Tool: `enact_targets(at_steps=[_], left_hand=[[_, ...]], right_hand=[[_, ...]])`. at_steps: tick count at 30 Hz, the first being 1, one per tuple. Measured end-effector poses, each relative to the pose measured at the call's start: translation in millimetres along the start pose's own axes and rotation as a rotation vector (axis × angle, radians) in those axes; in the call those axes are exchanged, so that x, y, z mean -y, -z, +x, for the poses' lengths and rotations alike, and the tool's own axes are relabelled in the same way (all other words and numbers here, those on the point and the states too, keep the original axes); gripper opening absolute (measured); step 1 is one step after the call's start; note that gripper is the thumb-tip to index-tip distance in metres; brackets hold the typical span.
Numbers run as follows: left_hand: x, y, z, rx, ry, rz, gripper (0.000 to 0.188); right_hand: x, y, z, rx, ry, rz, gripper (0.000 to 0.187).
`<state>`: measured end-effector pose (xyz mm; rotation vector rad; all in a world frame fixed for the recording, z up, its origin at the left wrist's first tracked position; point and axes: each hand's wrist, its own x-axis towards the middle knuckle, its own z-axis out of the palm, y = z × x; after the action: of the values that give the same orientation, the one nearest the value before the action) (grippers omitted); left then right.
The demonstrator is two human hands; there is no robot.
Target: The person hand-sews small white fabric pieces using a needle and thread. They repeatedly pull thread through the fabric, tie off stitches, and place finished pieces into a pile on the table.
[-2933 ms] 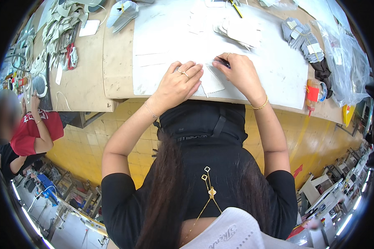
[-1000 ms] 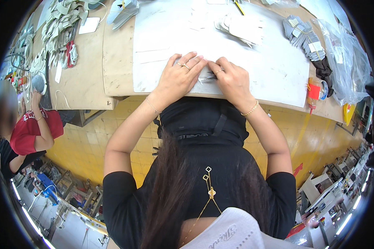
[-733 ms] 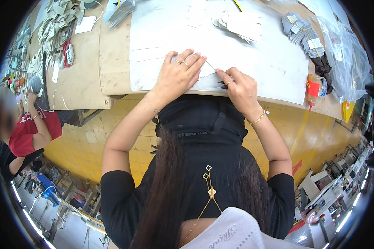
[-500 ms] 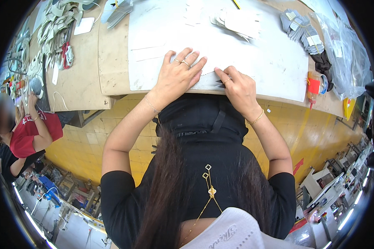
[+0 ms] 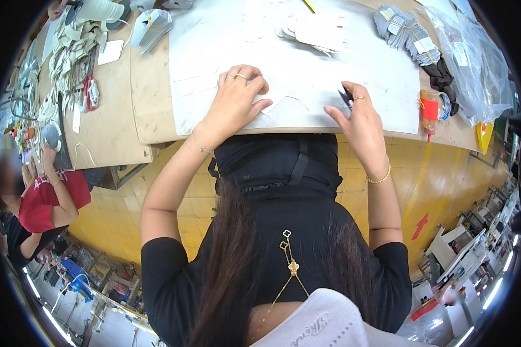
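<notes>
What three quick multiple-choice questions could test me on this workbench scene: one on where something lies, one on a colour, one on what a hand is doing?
1. Where does the stack of white cut pieces lie?
A. At the far side of the white sheet
B. On the floor
C. In the person's lap

2. What colour is the small bottle at the table's right end?
A. Blue
B. Orange-red
C. Green

3. What is the left hand doing?
A. Hanging at the side
B. Lifting a box
C. Pressing flat on the white sheet

Answers: 1 A, the stack sits beyond both hands. 2 B, its body is orange-red. 3 C, palm and fingers lie spread on the sheet, while the right hand holds a small dark tool.
</notes>
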<state>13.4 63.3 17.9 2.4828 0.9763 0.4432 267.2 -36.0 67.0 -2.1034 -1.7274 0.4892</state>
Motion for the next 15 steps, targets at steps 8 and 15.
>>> enact_targets(at_steps=[8, 15], left_hand=[[-11, -5, -3, 0.016, 0.123, -0.007, 0.019], [-12, -11, -6, 0.008, 0.167, -0.007, 0.014]], right_hand=[[35, -19, -6, 0.195, 0.012, -0.058, 0.025], [44, -33, 2, 0.192, 0.056, -0.183, 0.026]])
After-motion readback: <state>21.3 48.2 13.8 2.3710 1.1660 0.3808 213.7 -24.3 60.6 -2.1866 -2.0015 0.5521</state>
